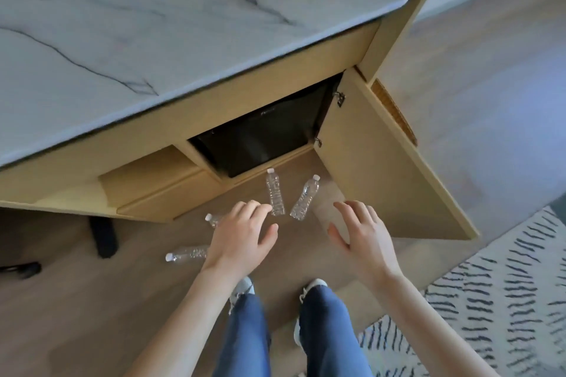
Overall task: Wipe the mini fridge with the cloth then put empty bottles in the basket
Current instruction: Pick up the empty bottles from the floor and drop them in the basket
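Both hands, left and right, hover empty, grip wide, over bottles at twelve o'clock; gathering likely comes next, no basket visible.

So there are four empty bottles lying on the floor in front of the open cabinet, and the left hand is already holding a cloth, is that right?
Not quite. The head view shows the left hand open and empty, with no cloth in it. The rest stands: four empty bottles lie on the floor in front of the open cabinet.
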A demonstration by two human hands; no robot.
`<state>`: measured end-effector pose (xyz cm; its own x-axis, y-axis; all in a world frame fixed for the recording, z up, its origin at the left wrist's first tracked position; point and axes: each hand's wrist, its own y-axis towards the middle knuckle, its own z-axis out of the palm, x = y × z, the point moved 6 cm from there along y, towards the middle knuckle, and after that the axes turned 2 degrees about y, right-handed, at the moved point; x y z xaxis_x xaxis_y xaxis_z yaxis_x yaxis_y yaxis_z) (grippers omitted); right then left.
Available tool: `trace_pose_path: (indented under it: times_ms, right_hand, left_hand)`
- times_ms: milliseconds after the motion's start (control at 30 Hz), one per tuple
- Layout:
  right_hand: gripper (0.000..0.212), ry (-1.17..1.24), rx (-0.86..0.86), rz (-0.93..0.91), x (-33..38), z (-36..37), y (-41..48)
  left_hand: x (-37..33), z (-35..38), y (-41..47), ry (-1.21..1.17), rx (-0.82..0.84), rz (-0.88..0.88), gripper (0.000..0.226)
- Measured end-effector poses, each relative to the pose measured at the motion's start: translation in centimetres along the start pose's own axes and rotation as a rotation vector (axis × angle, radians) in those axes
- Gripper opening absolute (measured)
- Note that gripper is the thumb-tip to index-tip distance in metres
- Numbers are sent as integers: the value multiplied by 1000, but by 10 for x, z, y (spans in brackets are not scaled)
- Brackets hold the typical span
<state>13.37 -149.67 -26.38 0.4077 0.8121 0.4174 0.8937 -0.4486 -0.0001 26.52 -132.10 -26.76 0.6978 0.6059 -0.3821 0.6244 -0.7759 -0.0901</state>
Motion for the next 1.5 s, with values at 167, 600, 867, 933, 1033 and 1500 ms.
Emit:
trace_pose_path:
  times_ms: [167,600,867,933,1033,1500]
  right_hand:
    - [32,-3,13,9,-80,173,31]
    - [42,-30,-81,-65,-253,505,87]
    - [75,279,-51,395,-294,537,102]
    - [84,335,-19,500,-297,552,106]
    - [96,328,10,592,-300,573,111]
    - [103,600,-118,619,-295,583,104]
  left_hand:
    - [89,159,56,41,52,-10,43]
    - [262,505,145,169,154,71,51]
    - [264,527,188,-309,118,-320,75]
    - [267,541,192,-416,146,-409,81]
    - [268,564,195,-426,183,-470,93]
    - [264,586,185,-551,22,-559,42]
